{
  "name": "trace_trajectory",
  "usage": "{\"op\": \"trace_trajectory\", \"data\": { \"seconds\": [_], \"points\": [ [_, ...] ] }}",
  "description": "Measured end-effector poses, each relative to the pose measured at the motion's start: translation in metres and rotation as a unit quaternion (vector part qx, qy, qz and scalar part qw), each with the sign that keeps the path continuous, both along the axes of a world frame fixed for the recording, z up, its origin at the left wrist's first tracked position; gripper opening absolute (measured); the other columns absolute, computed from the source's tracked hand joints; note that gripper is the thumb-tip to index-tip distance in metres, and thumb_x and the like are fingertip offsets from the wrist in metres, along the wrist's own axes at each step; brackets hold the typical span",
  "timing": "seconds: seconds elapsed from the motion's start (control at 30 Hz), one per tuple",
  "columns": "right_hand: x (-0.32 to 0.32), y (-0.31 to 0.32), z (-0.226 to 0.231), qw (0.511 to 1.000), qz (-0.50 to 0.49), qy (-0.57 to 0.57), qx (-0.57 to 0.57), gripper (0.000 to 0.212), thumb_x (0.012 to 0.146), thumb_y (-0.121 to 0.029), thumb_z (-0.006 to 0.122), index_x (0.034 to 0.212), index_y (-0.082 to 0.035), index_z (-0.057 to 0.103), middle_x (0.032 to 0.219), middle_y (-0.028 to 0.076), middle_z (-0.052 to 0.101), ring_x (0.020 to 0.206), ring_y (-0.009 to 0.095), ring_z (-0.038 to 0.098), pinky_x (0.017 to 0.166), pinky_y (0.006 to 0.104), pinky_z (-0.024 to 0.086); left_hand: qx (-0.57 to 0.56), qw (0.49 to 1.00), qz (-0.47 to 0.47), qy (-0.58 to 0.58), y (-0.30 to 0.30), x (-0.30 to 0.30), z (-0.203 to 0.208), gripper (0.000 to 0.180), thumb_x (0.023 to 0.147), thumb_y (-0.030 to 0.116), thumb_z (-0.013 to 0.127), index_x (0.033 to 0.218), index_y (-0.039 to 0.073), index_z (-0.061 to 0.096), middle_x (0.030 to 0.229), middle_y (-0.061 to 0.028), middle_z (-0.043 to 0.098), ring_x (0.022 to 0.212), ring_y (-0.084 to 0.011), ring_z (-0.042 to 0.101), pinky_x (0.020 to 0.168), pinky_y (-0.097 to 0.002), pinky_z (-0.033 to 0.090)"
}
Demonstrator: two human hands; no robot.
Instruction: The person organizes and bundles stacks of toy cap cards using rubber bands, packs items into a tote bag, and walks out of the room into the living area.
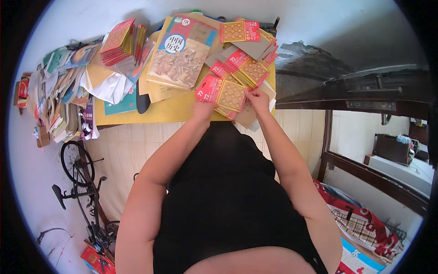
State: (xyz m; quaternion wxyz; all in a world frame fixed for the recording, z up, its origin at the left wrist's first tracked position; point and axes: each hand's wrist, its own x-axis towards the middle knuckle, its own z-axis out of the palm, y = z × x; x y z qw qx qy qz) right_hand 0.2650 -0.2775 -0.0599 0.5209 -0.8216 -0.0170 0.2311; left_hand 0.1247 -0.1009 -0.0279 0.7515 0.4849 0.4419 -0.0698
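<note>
A flat red card pack (231,95) with a yellow panel of small round shapes lies between my hands at the table's front edge. My left hand (204,110) is closed on its lower left side, with the fingertips partly hidden. At the other side my right hand (258,100) pinches the pack's right edge between thumb and fingers. Similar packs lie just beyond in an overlapping pile (250,69), some showing grey backs. Another red and yellow pack (239,32) tops the far end of this pile.
Left of the pile a history textbook (180,52) rests on brown paper covers on the yellow table (157,112). More packs stand bundled (119,43) at the back left, beside heaped books and papers (68,91). A bicycle (84,196) leans at the left; a dark-framed glass panel (378,150) is right.
</note>
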Motion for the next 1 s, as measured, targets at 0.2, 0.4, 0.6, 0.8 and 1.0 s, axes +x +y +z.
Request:
{"op": "trace_trajectory", "data": {
  "seconds": [0.2,0.4,0.6,0.8,1.0],
  "points": [
    [-0.009,0.0,0.047,0.988,0.13,0.037,-0.075,0.028,0.074,-0.028,0.072,0.077,-0.001,0.067,0.07,0.007,0.064,0.065,0.016,0.06,0.061,0.0284,0.047,-0.142,0.986,0.07,0.059,-0.015,0.002,0.004,0.04,0.088,0.011,0.053,0.127,0.007,0.041,0.127,-0.0144,0.046,0.114,-0.0336,0.047,0.094,-0.0552,0.037],
    [-0.002,0.003,0.014,0.978,0.156,-0.1,-0.098,0.032,0.073,-0.03,0.07,0.084,0.0,0.068,0.074,0.012,0.066,0.071,0.023,0.064,0.067,0.0332,0.05,-0.111,0.99,0.048,0.074,-0.019,0.016,-0.011,0.037,0.09,0.013,0.051,0.125,0.008,0.042,0.119,-0.0152,0.053,0.107,-0.0354,0.054,0.089,-0.0562,0.042],
    [-0.009,0.026,0.072,0.936,0.242,-0.154,-0.202,0.034,0.074,-0.028,0.07,0.089,0.003,0.067,0.078,0.016,0.065,0.072,0.029,0.063,0.068,0.0388,0.05,-0.109,0.991,0.047,0.066,-0.019,0.005,-0.008,0.04,0.093,0.011,0.044,0.132,0.012,0.036,0.124,-0.016,0.051,0.107,-0.0336,0.057,0.08,-0.0491,0.052],
    [0.058,0.023,0.041,0.869,0.163,-0.434,-0.174,0.039,0.069,-0.031,0.072,0.091,0.0,0.062,0.099,0.017,0.062,0.095,0.033,0.059,0.078,0.0426,0.047,-0.091,0.991,0.009,0.099,-0.023,0.011,0.014,0.039,0.09,0.019,0.052,0.126,0.008,0.041,0.118,-0.0167,0.055,0.101,-0.0355,0.059,0.087,-0.0545,0.042],
    [0.078,0.017,0.069,0.891,0.288,-0.269,-0.227,0.039,0.069,-0.033,0.072,0.089,-0.002,0.062,0.09,0.015,0.062,0.089,0.033,0.06,0.076,0.0428,0.048,-0.118,0.988,0.035,0.097,-0.018,-0.001,0.008,0.046,0.088,0.021,0.055,0.128,0.007,0.039,0.121,-0.0165,0.052,0.113,-0.0356,0.05,0.093,-0.0514,0.038]
  ]
}}
